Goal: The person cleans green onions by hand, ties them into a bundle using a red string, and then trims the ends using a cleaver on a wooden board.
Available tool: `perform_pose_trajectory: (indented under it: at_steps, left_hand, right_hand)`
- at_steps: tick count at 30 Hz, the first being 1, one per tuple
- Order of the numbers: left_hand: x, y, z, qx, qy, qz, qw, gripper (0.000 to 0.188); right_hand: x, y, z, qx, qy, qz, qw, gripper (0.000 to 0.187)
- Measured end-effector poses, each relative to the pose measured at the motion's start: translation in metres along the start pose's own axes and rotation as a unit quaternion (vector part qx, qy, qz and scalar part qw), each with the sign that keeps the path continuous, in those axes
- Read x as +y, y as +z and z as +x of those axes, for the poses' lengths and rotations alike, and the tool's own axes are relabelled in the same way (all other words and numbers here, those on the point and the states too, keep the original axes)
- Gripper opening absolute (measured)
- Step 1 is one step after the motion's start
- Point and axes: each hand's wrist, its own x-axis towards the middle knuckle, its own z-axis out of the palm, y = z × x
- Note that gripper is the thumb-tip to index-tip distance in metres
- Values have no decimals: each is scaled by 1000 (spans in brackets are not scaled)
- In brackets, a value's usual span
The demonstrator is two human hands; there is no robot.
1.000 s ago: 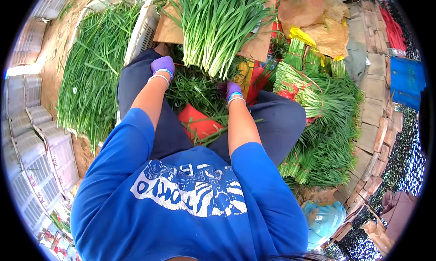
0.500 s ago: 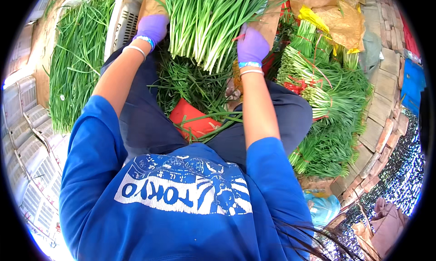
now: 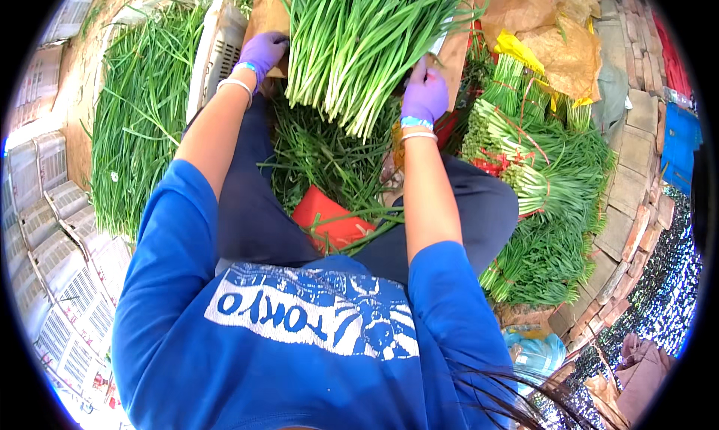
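A thick bunch of garlic chives (image 3: 352, 56), pale stem ends toward me, lies on a wooden board (image 3: 266, 14). My left hand (image 3: 262, 52), in a purple glove, is beside the bunch's left edge with its fingers curled in and their tips dark. At the right edge my right hand (image 3: 425, 93), gloved the same way, has its fingers drawn together near the stems. Whatever either hand holds is hidden or too small to name. Loose chive leaves (image 3: 322, 153) are heaped below the board, between my legs, by a red piece of material (image 3: 329, 219).
A white crate (image 3: 213, 48) and a long pile of chives (image 3: 146, 123) stand on the left. Chive bundles bound with red ties (image 3: 532, 168) are stacked at the right, beside a brick edge (image 3: 629, 198). Brown and yellow wrapping (image 3: 558, 41) lies behind them.
The view has shifted slightly. A red strip seen at my right hand's fingers no longer shows. My right hand has turned, its fingers pointing more upward; both stay beside the bunch.
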Motion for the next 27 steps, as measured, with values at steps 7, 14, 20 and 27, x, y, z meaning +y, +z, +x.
perform_pose_trajectory:
  at_steps: [7,14,20,27]
  left_hand:
    - [19,-6,-31,104,-71,-93,988,38]
    - [132,-45,-79,82,23,-96,992,55]
    - [113,0,-62,71,19,-190,979,32]
    - [108,20,-118,15,-48,-603,796,11]
  right_hand:
    - [-16,-14,-23,-38,85,182,979,45]
    - [-30,-26,-22,-33,121,224,966,42]
    - [-105,-8,-5,46,-305,104,946,22]
    - [-85,62,0,-168,-442,-207,856,62]
